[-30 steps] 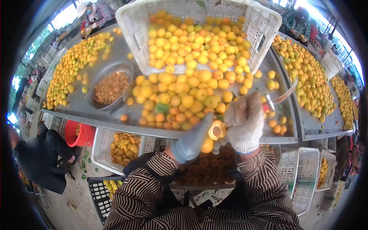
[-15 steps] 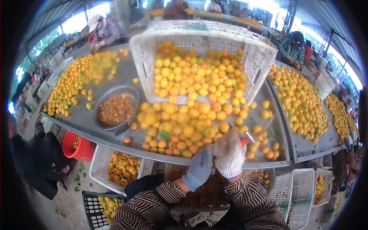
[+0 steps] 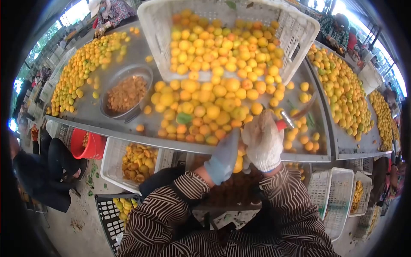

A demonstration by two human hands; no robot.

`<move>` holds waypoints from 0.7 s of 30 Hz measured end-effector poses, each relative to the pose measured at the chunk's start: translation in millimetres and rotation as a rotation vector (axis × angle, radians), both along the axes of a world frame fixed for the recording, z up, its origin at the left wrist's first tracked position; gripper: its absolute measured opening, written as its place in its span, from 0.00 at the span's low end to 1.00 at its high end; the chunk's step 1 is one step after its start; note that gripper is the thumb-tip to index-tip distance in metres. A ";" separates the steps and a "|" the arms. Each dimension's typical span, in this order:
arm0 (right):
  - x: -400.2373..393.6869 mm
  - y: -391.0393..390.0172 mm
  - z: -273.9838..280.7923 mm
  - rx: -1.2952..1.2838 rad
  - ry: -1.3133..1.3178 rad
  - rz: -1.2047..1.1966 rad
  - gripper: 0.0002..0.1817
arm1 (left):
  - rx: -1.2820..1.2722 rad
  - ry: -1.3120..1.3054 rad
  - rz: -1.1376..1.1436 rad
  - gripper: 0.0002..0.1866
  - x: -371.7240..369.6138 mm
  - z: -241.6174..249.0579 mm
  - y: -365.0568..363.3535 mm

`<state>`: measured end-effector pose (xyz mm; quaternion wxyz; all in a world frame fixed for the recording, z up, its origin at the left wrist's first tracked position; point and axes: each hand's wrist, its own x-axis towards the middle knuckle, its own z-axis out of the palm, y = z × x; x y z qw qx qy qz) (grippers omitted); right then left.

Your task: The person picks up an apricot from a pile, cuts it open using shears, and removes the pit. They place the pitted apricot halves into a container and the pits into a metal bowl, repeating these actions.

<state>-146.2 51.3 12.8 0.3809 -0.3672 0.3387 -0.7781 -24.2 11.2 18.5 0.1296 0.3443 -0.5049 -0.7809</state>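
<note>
My left hand (image 3: 223,157), in a grey-blue glove, is closed at the table's front edge. A yellow apricot (image 3: 238,164) shows on its palm side, between my two hands; the fingertips around it are partly hidden. My right hand (image 3: 264,141), in a white knitted glove, grips the red handle of a curved knife (image 3: 281,124). The blade points up and away to the right, over loose fruit. Just beyond my hands lies a heap of apricots (image 3: 212,112), spilling from a tipped white plastic crate (image 3: 150,38).
A metal bowl (image 3: 105,91) of brownish pieces stands left on the metal table (image 3: 180,147). More apricots (image 3: 342,92) are piled on the right. Below are a red bucket (image 3: 95,145), a white crate (image 3: 112,165) of fruit and a black crate (image 3: 107,216). Co-workers sit around.
The view has tipped downward, so the table sits higher in the picture. My hands have parted slightly, and an apricot now shows between them. The knife stays in my right hand.
</note>
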 end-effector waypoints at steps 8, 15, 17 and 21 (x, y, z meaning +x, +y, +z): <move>4.5 4.0 18.7 0.198 -0.188 0.108 0.17 | 0.199 0.196 0.130 0.21 -8.0 -17.2 2.0; 3.9 1.8 20.1 0.067 -0.250 0.107 0.15 | 0.511 0.256 -0.027 0.21 -6.0 -24.3 -7.6; -3.1 0.6 23.8 0.085 -0.368 0.109 0.14 | 0.589 0.277 -0.061 0.26 -5.1 -22.3 -10.4; -13.3 7.6 32.7 0.277 -0.052 -0.088 0.07 | 0.459 0.258 0.060 0.29 -0.3 -6.8 -17.6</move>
